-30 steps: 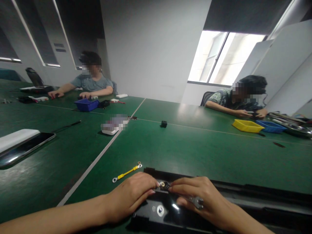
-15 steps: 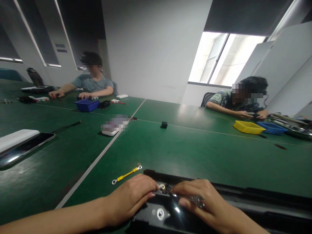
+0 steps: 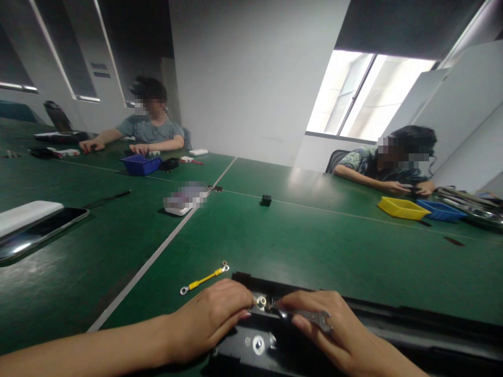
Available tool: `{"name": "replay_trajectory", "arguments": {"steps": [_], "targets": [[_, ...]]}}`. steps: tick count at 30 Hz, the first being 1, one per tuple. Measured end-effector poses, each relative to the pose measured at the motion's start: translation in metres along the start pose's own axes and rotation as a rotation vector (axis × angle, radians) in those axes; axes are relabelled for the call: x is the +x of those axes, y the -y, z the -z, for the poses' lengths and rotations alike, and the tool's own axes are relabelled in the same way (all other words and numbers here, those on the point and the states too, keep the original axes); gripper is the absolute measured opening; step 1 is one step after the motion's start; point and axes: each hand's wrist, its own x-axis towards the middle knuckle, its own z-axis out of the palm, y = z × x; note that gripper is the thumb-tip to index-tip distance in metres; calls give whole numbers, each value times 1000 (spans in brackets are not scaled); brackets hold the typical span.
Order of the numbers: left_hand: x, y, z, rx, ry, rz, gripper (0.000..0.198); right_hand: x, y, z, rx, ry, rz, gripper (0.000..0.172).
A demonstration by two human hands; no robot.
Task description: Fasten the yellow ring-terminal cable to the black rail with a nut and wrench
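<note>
My right hand [image 3: 328,324] grips a silver open-end wrench [image 3: 321,318], its free jaw sticking out past the fingers. The other end of the wrench lies close to a brass-coloured nut [image 3: 262,301] on a long black metal housing [image 3: 283,340]; whether it touches the nut is unclear. Just left of the nut, my left hand [image 3: 222,317] has its fingertips pinched together, and what lies between them is hidden. A second round silver fastener [image 3: 258,344] shows on the housing nearer to me. Beyond my left hand lies a yellow cable with ring terminals [image 3: 205,279].
A small brass nut [image 3: 224,263] lies by the cable's far end. On the green table [image 3: 314,241] are a black cube [image 3: 266,200], a phone [image 3: 43,233], blue [image 3: 141,165] and yellow bins [image 3: 403,208]. Two people sit across, working with their own hands.
The wrench has turned slightly in my right hand, so its free jaw shows more plainly. My left hand stays in place by the nut. The view has shifted a little.
</note>
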Motion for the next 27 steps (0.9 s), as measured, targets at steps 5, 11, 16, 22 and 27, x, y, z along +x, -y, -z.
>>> {"name": "replay_trajectory", "arguments": {"steps": [5, 11, 16, 22, 27], "targets": [[0, -2, -1, -4, -2, -3, 23, -2, -1, -2, -36, -1, -34, 26], [1, -1, -1, 8, 5, 13, 23, 1, 1, -1, -22, -2, -12, 26], [0, 2, -3, 11, -5, -1, 23, 0, 3, -1, -44, -11, -42, 26], [1, 4, -5, 18, -102, -111, 25, 1, 7, -2, -110, -55, -3, 28], [3, -6, 3, 91, -135, -66, 30, 2, 0, -6, -178, -111, 12, 31]]}}
